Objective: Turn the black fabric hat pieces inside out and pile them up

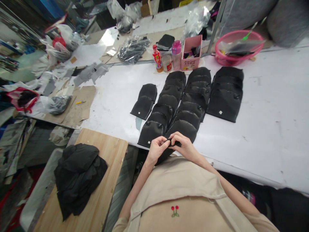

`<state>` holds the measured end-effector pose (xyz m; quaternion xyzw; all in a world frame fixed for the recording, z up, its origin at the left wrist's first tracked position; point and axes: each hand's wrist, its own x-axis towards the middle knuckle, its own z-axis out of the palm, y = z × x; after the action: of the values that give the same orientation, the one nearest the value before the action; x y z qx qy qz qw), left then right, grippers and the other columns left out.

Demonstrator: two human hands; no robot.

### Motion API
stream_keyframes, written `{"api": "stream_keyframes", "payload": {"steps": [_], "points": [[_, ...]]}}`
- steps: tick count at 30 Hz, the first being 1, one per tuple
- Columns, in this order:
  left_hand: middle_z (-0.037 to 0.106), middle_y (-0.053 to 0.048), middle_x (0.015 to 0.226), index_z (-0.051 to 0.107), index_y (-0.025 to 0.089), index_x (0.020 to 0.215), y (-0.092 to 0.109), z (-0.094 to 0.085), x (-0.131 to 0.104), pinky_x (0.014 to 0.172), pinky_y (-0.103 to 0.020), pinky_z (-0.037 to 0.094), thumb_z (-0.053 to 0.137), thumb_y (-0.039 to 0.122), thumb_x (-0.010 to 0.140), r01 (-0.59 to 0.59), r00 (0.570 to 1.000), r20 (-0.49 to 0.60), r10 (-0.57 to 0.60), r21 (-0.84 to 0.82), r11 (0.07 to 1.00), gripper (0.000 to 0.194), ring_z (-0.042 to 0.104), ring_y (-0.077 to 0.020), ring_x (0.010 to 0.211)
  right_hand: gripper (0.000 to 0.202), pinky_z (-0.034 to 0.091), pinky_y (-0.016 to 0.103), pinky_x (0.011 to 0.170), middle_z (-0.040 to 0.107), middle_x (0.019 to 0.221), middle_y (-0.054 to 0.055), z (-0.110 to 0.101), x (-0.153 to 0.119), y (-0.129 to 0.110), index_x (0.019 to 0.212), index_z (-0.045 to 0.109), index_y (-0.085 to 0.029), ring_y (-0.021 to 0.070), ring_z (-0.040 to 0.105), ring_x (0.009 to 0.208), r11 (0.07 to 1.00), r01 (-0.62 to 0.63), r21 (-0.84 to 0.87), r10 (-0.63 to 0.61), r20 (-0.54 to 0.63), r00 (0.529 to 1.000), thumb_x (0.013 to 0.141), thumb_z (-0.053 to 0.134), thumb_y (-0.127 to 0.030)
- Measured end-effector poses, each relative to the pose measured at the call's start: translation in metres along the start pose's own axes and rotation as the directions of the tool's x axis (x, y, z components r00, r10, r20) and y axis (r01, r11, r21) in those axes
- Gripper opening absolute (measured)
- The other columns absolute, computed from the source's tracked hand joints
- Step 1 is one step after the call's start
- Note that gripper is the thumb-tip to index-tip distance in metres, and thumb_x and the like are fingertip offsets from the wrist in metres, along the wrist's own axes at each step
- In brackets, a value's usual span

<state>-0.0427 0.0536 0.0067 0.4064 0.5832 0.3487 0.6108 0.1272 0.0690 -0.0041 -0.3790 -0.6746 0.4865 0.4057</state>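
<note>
Apron (180, 190), two hands (157, 149) (184, 147), perhaps one panel (164, 156)

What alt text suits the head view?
A person's left hand and right hand pinch a black piece at the near edge of a white table, beside overlapping rows of black pieces; a pink basin and pink box sit beyond.

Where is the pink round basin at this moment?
In the head view, the pink basin is at the far right of the white table, just beyond the rightmost row of black pieces.
</note>
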Motion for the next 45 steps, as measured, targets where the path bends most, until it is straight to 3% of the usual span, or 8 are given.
{"api": "stream_keyframes", "payload": {"steps": [7, 12, 16, 25, 34, 45], "points": [[0.049, 0.004, 0.061, 0.059, 0.014, 0.071, -0.004, -0.002, 0.002, 0.051, -0.019, 0.027, 0.068, 0.039, 0.076, -0.002, 1.000, 0.018, 0.002, 0.013, 1.000, 0.027, 0.036, -0.0064, 0.054, 0.019, 0.046, 0.033, 0.084, 0.061, 0.099, 0.005, -0.003, -0.001, -0.003, 0.072, 0.053, -0.021, 0.0188, 0.059, 0.094, 0.998, -0.044, 0.041, 0.044, 0.013, 0.999, 0.081, 0.069, -0.024], [0.048, 0.005, 0.059, 0.057, 0.014, 0.069, -0.004, 0.001, 0.002, 0.050, -0.019, 0.027, 0.065, 0.037, 0.077, 0.007, 1.000, 0.013, -0.008, 0.040, 0.999, 0.026, 0.036, -0.0063, 0.052, 0.019, 0.049, 0.031, 0.077, 0.063, 0.088, 0.003, -0.006, 0.003, -0.004, 0.082, 0.057, -0.020, 0.0173, 0.061, 0.083, 0.924, -0.266, 0.275, 0.257, 0.068, 0.964, 0.077, 0.071, -0.030], [0.047, 0.005, 0.059, 0.056, 0.014, 0.068, -0.002, 0.005, 0.001, 0.049, -0.019, 0.026, 0.063, 0.035, 0.077, -0.025, 1.000, 0.011, 0.024, 0.124, 0.992, 0.023, 0.035, -0.0061, 0.052, 0.015, 0.048, 0.026, 0.063, 0.060, 0.075, -0.001, -0.005, 0.008, -0.001, 0.081, 0.056, -0.018, 0.0129, 0.058, 0.067, 0.876, -0.379, 0.299, 0.376, 0.072, 0.924, 0.076, 0.067, -0.028], [0.045, 0.004, 0.057, 0.055, 0.015, 0.065, 0.000, 0.009, -0.001, 0.049, -0.020, 0.026, 0.059, 0.031, 0.078, -0.067, 0.997, -0.015, 0.074, 0.254, 0.965, 0.021, 0.035, -0.0071, 0.052, 0.018, 0.047, 0.024, 0.062, 0.062, 0.074, -0.001, -0.002, 0.009, 0.002, 0.084, 0.059, -0.017, 0.0114, 0.058, 0.067, 0.890, -0.386, 0.243, 0.395, 0.012, 0.918, 0.066, 0.060, -0.014], [0.044, 0.004, 0.058, 0.053, 0.015, 0.067, -0.003, 0.009, -0.003, 0.050, -0.021, 0.027, 0.056, 0.029, 0.080, -0.111, 0.994, 0.013, 0.111, 0.271, 0.956, 0.019, 0.035, -0.0079, 0.054, 0.019, 0.045, 0.024, 0.063, 0.063, 0.072, -0.001, 0.001, 0.009, -0.001, 0.081, 0.061, -0.017, 0.0113, 0.058, 0.066, 0.740, -0.475, 0.477, 0.533, 0.016, 0.846, 0.062, 0.065, -0.017], [0.042, 0.004, 0.056, 0.051, 0.016, 0.063, 0.001, 0.012, -0.001, 0.051, -0.021, 0.027, 0.054, 0.026, 0.079, -0.137, 0.990, 0.000, 0.144, 0.321, 0.937, 0.019, 0.034, -0.0081, 0.053, 0.013, 0.046, 0.024, 0.061, 0.061, 0.073, -0.001, -0.002, 0.007, -0.002, 0.080, 0.060, -0.017, 0.0113, 0.057, 0.065, 0.825, -0.436, 0.360, 0.459, 0.024, 0.888, 0.068, 0.063, -0.018]]}}
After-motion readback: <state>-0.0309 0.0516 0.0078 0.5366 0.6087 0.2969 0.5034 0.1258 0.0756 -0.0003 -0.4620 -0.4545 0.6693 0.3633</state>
